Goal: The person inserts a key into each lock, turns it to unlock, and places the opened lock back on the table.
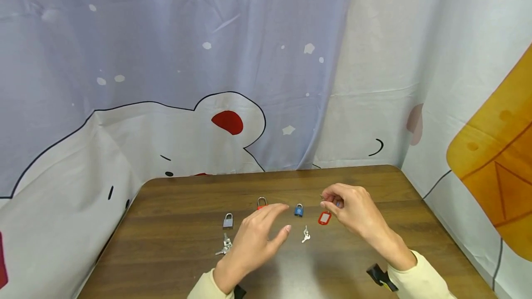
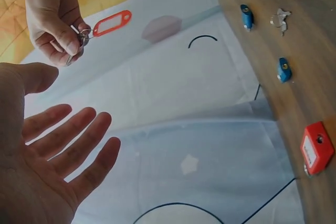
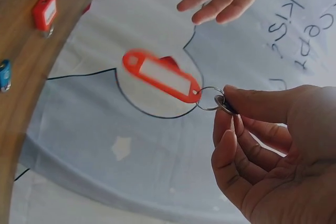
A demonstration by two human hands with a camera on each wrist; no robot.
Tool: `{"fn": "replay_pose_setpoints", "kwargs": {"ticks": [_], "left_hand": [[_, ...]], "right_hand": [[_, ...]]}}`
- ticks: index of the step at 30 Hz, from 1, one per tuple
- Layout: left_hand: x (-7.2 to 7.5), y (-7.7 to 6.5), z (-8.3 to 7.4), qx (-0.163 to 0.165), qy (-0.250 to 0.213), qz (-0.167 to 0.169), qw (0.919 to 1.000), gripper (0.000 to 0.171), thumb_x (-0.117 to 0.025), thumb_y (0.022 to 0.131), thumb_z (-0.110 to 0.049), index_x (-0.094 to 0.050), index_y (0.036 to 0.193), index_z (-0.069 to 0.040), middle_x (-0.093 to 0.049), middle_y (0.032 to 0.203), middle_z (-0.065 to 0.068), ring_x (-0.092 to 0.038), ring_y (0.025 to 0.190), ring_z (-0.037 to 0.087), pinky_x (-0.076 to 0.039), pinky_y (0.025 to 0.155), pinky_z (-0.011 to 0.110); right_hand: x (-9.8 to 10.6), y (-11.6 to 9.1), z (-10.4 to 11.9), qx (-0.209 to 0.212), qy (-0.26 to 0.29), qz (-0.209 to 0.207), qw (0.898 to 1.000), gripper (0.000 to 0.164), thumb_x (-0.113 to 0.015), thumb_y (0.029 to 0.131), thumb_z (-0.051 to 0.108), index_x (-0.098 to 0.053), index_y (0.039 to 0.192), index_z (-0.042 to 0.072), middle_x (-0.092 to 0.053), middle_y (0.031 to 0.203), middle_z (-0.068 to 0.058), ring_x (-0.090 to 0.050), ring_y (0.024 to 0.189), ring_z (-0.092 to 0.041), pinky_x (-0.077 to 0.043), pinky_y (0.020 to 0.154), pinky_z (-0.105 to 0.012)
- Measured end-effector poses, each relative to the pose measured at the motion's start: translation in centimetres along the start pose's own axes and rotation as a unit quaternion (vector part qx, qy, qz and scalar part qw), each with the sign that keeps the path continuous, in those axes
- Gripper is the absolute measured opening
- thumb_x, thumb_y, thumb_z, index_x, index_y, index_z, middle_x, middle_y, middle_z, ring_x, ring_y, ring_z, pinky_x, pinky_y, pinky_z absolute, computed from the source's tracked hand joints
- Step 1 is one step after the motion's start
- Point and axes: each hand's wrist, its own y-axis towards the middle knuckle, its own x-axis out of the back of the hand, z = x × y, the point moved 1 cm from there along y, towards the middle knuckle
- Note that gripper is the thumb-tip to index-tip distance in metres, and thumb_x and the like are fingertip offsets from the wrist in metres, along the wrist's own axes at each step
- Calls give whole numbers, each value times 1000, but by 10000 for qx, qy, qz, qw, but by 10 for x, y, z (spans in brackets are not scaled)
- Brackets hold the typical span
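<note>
My right hand pinches a small metal piece, apparently a key, between thumb and fingers; the fingers hide most of it. A metal ring links it to a red key tag with a white label, which hangs free. My left hand is held over the table with fingers spread, touching nothing. Beyond it a red padlock is partly covered in the head view. Between the hands are a blue padlock and a small bunch of keys. Another blue padlock lies near the right hand.
Left of the left hand stands a grey padlock, with more keys nearer me. The brown wooden table ends against a printed curtain at the back and right.
</note>
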Motion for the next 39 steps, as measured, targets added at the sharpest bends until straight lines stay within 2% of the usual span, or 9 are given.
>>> {"fn": "replay_pose_setpoints", "kwargs": {"ticks": [8, 16, 31, 36, 39], "left_hand": [[12, 5, -2, -119, -275, -303, 9991, 35, -63, 87, -27, -59, 120, -15, -66, 114, -2, -63, 104, 12, -52, 87, 29], [26, 12, -4, -354, -524, -756, 9951, 29, -65, 86, -20, -63, 113, -12, -68, 106, -3, -64, 100, 9, -52, 86, 26], [36, 18, -6, -439, -743, -972, 9915, 20, -66, 85, -17, -65, 104, -11, -68, 97, -2, -65, 92, 10, -53, 81, 25], [38, 20, -8, -495, -805, -1026, 9902, 16, -67, 85, -16, -66, 100, -11, -67, 94, -4, -64, 89, 8, -52, 79, 21], [39, 20, -8, -582, -876, -1087, 9885, 12, -67, 85, -15, -67, 96, -11, -67, 91, -5, -63, 86, 6, -51, 77, 18]], "right_hand": [[2, 6, 18, 678, 424, -153, 9967, 18, -80, 68, 8, -67, 78, 13, -64, 72, 11, -51, 61, 5, -46, 53, -14], [1, 15, 35, 1254, 833, -142, 9885, 21, -80, 66, 3, -67, 78, 15, -65, 73, 10, -53, 61, 4, -44, 55, -9], [-8, 25, 59, 1496, 981, 303, 9834, 17, -79, 69, 4, -68, 78, 13, -62, 72, 9, -52, 62, 4, -43, 58, -6], [-13, 25, 63, 1598, 1032, 407, 9809, 16, -79, 70, 5, -68, 79, 13, -63, 72, 9, -53, 63, 4, -42, 59, -5], [-15, 26, 64, 1653, 1039, 466, 9796, 17, -78, 70, 3, -68, 78, 14, -63, 72, 10, -54, 64, 4, -44, 59, -8]]}}
